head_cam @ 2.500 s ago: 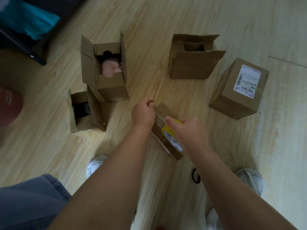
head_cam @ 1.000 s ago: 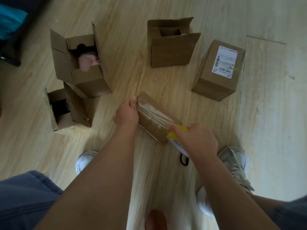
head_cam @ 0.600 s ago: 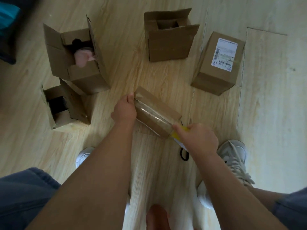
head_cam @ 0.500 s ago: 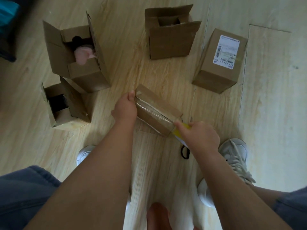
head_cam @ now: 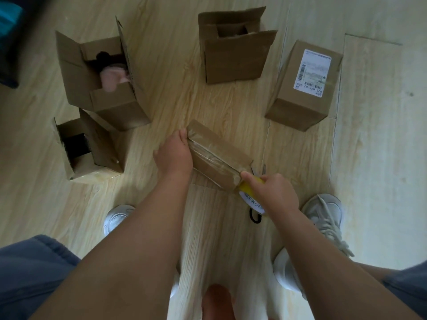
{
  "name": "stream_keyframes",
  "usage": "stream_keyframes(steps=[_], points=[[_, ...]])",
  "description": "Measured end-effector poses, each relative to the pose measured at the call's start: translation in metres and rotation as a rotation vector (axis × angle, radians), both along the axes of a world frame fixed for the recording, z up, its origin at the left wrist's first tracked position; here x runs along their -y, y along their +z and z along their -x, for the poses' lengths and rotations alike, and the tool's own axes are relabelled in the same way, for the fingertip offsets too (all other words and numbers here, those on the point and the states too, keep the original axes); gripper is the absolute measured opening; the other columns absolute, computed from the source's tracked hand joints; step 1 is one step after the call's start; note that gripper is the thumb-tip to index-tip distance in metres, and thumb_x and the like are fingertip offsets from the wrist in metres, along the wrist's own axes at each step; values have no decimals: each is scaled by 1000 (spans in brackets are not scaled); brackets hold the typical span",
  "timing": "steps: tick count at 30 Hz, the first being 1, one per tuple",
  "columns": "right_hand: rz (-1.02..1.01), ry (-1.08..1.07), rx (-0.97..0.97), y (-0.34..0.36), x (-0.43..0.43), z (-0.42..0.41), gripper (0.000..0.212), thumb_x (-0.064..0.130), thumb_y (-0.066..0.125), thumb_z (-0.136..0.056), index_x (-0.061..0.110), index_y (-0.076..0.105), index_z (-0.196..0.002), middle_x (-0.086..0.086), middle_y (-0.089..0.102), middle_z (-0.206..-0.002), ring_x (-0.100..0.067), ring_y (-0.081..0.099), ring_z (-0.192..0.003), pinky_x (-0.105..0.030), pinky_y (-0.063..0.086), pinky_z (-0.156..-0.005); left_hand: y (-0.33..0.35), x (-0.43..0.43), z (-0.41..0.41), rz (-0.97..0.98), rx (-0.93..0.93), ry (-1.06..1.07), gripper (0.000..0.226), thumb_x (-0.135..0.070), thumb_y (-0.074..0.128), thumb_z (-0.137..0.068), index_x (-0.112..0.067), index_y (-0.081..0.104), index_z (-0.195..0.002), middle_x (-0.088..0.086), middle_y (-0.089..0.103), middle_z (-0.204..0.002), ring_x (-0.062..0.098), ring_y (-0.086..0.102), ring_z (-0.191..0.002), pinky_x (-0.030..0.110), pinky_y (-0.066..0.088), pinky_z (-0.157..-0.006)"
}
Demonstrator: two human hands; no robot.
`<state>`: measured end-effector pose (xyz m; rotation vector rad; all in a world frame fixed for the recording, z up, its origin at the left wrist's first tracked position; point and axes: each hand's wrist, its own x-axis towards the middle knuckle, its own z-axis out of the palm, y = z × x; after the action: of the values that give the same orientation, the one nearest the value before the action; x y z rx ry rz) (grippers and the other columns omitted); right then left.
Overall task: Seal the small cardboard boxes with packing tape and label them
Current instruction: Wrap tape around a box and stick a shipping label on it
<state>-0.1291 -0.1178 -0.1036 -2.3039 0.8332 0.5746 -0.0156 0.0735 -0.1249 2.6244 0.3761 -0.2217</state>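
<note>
A small closed cardboard box (head_cam: 221, 150) lies on its side on the wooden floor in front of me, with clear tape stretched along its near face. My left hand (head_cam: 173, 155) grips the box's left end. My right hand (head_cam: 275, 192) holds a yellow-cored roll of packing tape (head_cam: 250, 192) against the box's right end. Scissors (head_cam: 261, 169) lie just behind that hand, mostly hidden.
Three open boxes stand around: one with a pink item (head_cam: 101, 77), a lower one at the left (head_cam: 87, 146), one at the back (head_cam: 233, 45). A sealed box with a white label (head_cam: 305, 84) stands at the right. My shoes (head_cam: 323, 211) flank the spot.
My right hand has drawn the tape roll from the middle of the box to its right end, laying tape along it. My left hand stays on the left end.
</note>
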Motion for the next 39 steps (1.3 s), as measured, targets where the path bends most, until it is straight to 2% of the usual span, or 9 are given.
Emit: stream_keyframes(steps=[3,6,9,12,18,24,28,34,39], points=[[3,-3,-34,1,4,-3,72,73,52,-85,4,66,-69,-4,54,-57,-24,63,-59,-33,45,-58,11,6,3,58,22,10,44,-31,23,-108,-13,53,-135,9,60,-130,28,53,-120,41,37,-102],[10,-1,-48,2,4,-3,70,75,50,-86,9,61,-64,-3,54,-58,-24,63,-62,-33,45,-59,19,14,24,96,67,-141,49,-26,23,-108,-13,23,-156,4,23,-163,19,16,-150,34,14,-123],[18,5,-35,4,2,-1,66,73,49,-88,15,49,-57,-1,48,-55,-20,53,-55,-29,37,-54,17,17,48,-15,1,-379,56,-33,19,-108,-14,1,-158,2,-8,-166,13,-13,-151,34,-7,-124],[7,6,-16,7,0,0,65,71,50,-89,15,48,-55,-1,46,-53,-19,50,-53,-29,34,-52,8,14,57,-134,-57,-488,62,-41,15,-107,-14,-13,-154,2,-22,-163,14,-26,-148,34,-17,-121],[-13,-2,-42,6,1,-3,65,70,53,-89,15,46,-54,-1,45,-53,-19,50,-54,-29,34,-53,4,19,54,-257,-96,-504,61,-41,11,-106,-13,-15,-153,5,-22,-163,18,-25,-149,37,-18,-120],[-48,-23,-44,8,-1,-7,64,69,53,-89,15,46,-55,-1,46,-54,-19,51,-55,-30,34,-54,21,15,49,-125,-77,-515,58,-36,16,-108,-14,-9,-156,2,-18,-164,10,-24,-147,28,-21,-118],[-33,-16,-47,10,-2,-6,63,70,53,-88,13,54,-61,1,50,-55,-17,52,-54,-28,33,-52,36,27,77,-13,2,-695,53,-26,22,-109,-20,1,-157,-7,-13,-161,4,-23,-144,18,-27,-111],[-30,-2,-78,15,-3,-10,62,70,53,-89,12,59,-66,0,54,-60,-15,53,-56,-28,35,-51,25,23,86,-41,-118,-778,55,-28,19,-109,-23,-7,-156,-8,-17,-163,6,-26,-146,22,-22,-115],[-63,-13,-80,15,-4,-12,63,70,54,-88,12,58,-64,-1,55,-60,-18,55,-59,-28,37,-52,31,22,80,-72,-164,-818,56,-29,20,-108,-24,-6,-157,-7,-17,-164,4,-27,-144,23,-21,-116]])
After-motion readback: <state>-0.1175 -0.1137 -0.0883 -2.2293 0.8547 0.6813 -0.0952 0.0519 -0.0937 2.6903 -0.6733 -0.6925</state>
